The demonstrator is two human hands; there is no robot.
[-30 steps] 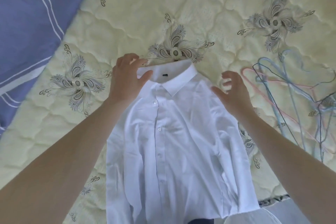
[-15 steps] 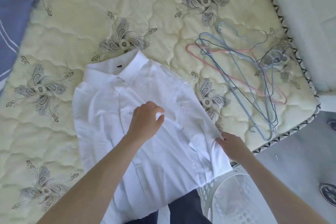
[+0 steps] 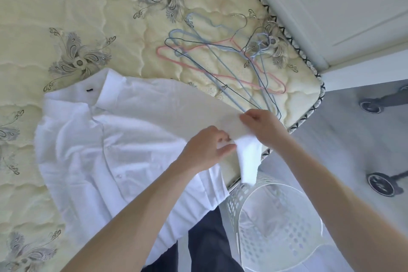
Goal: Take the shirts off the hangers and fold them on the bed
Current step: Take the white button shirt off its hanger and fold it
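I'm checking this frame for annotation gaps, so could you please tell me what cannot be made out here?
All in the head view:
- Lower hem of the white shirt: partly behind the left forearm.
- The hangers: thin wires overlap, so their number is unclear.
- Contents of the laundry basket: washed out, partly behind the right forearm.
- The wheeled object: cut off by the right edge.

Both bare forearms reach in from below, converging; left hand [image 3: 206, 150] thumb and fingers pinched on shirt sleeve [image 3: 248, 161]; right hand [image 3: 263, 128] just beside it, fingers curled (knuckles up), gripping the same sleeve
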